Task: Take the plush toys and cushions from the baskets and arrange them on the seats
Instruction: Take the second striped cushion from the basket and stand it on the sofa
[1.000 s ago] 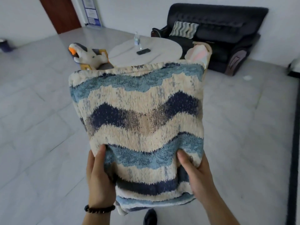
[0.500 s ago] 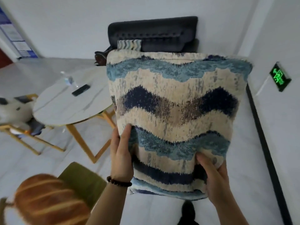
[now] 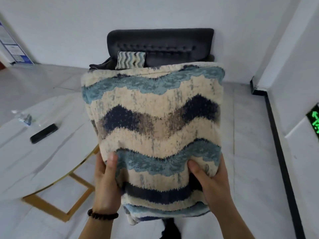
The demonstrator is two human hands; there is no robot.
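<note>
Between the left hand [image 3: 106, 183] and right hand [image 3: 211, 182], a wavy-striped cushion [image 3: 153, 128] is gripped upright by its lower edge, thumbs pressed into the front. Beyond the hands, a dark sofa [image 3: 160, 45] is faced. Carrying step judged underway; setting down on the seat is called for next.

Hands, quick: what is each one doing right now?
Left hand: closed, thumb on front, gripping the wavy-striped cushion at its lower left edge.
Right hand: closed, gripping the same cushion at its lower right edge.
</note>
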